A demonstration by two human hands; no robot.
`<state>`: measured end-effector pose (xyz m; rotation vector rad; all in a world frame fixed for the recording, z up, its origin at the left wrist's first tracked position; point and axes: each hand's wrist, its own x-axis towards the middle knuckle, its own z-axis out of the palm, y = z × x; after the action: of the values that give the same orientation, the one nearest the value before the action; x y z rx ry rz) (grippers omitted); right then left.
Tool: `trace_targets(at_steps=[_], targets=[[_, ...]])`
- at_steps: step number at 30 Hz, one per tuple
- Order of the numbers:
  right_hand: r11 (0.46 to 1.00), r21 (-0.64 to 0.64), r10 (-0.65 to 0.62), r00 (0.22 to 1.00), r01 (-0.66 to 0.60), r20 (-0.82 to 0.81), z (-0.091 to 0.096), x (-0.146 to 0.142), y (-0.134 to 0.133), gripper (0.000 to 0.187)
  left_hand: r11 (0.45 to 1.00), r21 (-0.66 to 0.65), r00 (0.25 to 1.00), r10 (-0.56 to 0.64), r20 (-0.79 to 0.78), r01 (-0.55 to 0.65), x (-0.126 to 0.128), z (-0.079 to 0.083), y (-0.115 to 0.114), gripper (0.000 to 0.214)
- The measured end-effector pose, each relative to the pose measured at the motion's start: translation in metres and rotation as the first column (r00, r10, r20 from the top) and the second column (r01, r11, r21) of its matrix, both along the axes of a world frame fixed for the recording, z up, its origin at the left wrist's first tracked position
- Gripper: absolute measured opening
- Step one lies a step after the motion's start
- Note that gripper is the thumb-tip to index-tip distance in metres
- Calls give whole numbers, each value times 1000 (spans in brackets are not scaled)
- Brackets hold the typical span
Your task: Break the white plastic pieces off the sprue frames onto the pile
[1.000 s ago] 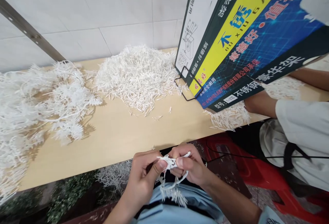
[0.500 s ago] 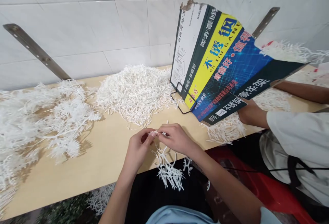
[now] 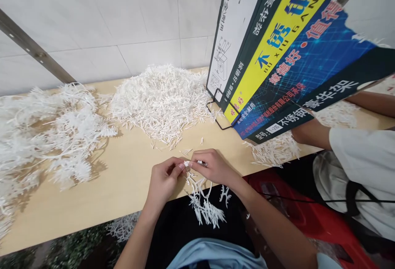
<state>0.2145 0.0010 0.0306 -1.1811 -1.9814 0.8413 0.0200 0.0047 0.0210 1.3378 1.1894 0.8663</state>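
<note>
My left hand and my right hand meet over the near edge of the wooden table. Both pinch the top of a white plastic sprig that hangs down below them over my lap, its spiky branches spread at the bottom. A heap of loose white plastic sticks lies on the table just beyond my hands. To the left sprawls a tangle of white branched sprigs.
A printed cardboard box panel leans on a wire stand at the right. A co-worker's arm and white sleeve sit behind it, beside a smaller stick pile. Red stool below. White tiled wall behind.
My hands rose from my lap to the table edge with the sprig, then stayed there. The view shifted slightly between the frames.
</note>
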Motion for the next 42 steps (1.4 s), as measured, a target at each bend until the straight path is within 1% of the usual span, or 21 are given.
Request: trace_targets(at_steps=[2, 3, 4, 6, 7, 8, 9, 11, 12, 14, 17, 20, 24, 27, 30, 32, 35, 37, 39, 41, 42], targets=[[999, 24, -38, 999, 38, -21, -2, 2, 0, 33, 999, 49, 994, -16, -107, 22, -1, 2, -2, 21], [993, 38, -107, 994, 108, -32, -4, 4, 1, 33, 997, 73, 989, -5, -149, 16, -2, 3, -4, 21], [976, 47, -209, 977, 211, -47, -5, 7, 2, 33, 996, 89, 986, 15, -168, 0, -4, 3, -5, 22], [898, 51, -433, 898, 438, -82, -8, 13, 6, 35, 994, 95, 987, 64, -148, -50, -8, 1, -8, 23], [862, 50, -499, 861, 505, -95, -9, 16, 9, 37, 993, 87, 988, 88, -125, -78, -10, 0, -9, 24], [853, 51, -513, 853, 519, -97, -9, 17, 11, 37, 992, 76, 988, 111, -105, -103, -11, -1, -9, 24], [873, 56, -479, 874, 484, -85, -9, 18, 13, 37, 990, 64, 987, 134, -85, -129, -11, -2, -9, 24], [934, 77, -347, 937, 350, -49, -9, 18, 14, 34, 984, 31, 984, 177, -38, -176, -8, -3, -6, 22], [950, 82, -297, 954, 300, -41, -8, 17, 14, 32, 981, 10, 981, 194, -4, -194, -6, -3, -4, 22], [958, 77, -273, 960, 277, -67, -7, 15, 13, 29, 977, -23, 975, 214, 56, -213, -2, -3, 0, 24], [946, 24, -317, 936, 324, -152, -6, 10, 8, 22, 977, -29, 974, 212, 73, -211, 0, -4, 1, 24], [948, -12, -313, 929, 317, -195, -3, -1, 4, 17, 984, -11, 984, 177, 27, -176, -1, -7, 0, 26], [978, 11, -207, 968, 210, -142, 0, -14, 3, 11, 992, 52, 990, 117, -83, -113, -2, -9, -1, 29], [986, -15, -167, 978, 167, -123, 0, -16, 5, 10, 993, 81, 988, 90, -127, -80, -2, -7, -3, 30], [984, -21, -178, 974, 177, -141, -1, -13, 6, 7, 995, 85, 989, 64, -134, -53, -1, -5, -4, 30], [972, -38, -235, 958, 232, -164, -3, -12, 5, 8, 995, 79, 991, 74, -112, -65, -2, -5, -5, 30], [926, -147, -374, 893, 346, -249, -5, -10, 5, 13, 985, 59, 985, 168, -49, -165, -2, -8, -4, 30], [902, -231, -423, 856, 366, -296, -7, -9, 6, 14, 968, 75, 971, 240, 0, -240, -2, -9, -2, 24], [902, -274, -412, 858, 335, -307, -8, -9, 7, 16, 954, 141, 964, 262, 43, -265, 0, -8, 0, 27], [908, -285, -389, 871, 307, -301, -8, -9, 8, 19, 943, 243, 974, 224, 44, -228, 4, -4, 3, 34], [910, -285, -384, 873, 302, -300, -8, -9, 8, 19, 942, 280, 982, 187, 22, -186, 7, -1, 4, 34]])
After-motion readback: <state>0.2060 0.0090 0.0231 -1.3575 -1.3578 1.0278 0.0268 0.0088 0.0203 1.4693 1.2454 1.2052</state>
